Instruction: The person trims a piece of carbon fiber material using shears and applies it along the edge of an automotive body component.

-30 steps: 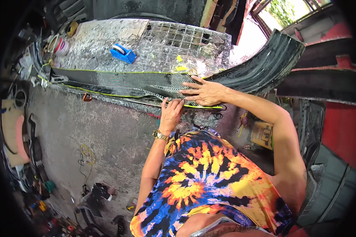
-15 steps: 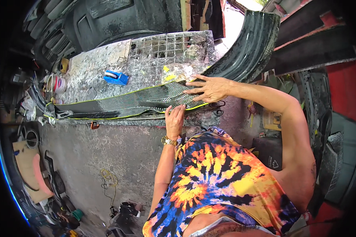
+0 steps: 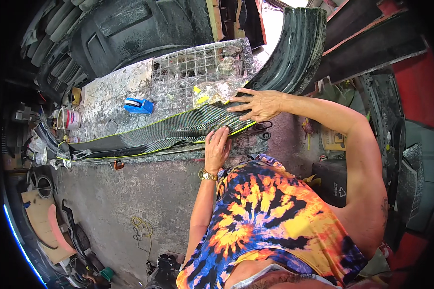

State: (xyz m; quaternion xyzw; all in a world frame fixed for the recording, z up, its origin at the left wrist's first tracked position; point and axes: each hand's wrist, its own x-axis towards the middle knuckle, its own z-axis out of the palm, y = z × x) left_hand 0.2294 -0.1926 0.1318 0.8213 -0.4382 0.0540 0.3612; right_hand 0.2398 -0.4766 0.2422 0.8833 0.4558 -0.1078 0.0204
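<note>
A long strip of black woven cloth (image 3: 144, 137), like carbon fibre, has bright yellow edges and lies along the near side of the workbench. Wrinkles and a raised fold run through its right part. My right hand (image 3: 259, 105) rests on the strip's right end, palm down with fingers spread. Lower and to the left, my left hand (image 3: 218, 148) lays its extended fingers over the near yellow edge; a gold watch (image 3: 207, 175) is on that wrist. Beyond my right hand, a glossy black curved channel-shaped piece (image 3: 294, 53) rises toward the upper right. How it continues beneath the cloth is hidden.
A blue tape dispenser (image 3: 138, 106) sits on the stained workbench (image 3: 113, 89). Crumpled clear plastic (image 3: 221, 90) lies near my right hand. Black-handled scissors (image 3: 263, 131) are by the strip's right end. White tubs (image 3: 72, 119) stand at left; a yellow cord (image 3: 142, 226) is on the floor.
The view has shifted slightly. My left fingers have moved slightly right along the near edge and lie closer together. My right hand stays spread on the strip's right end.
</note>
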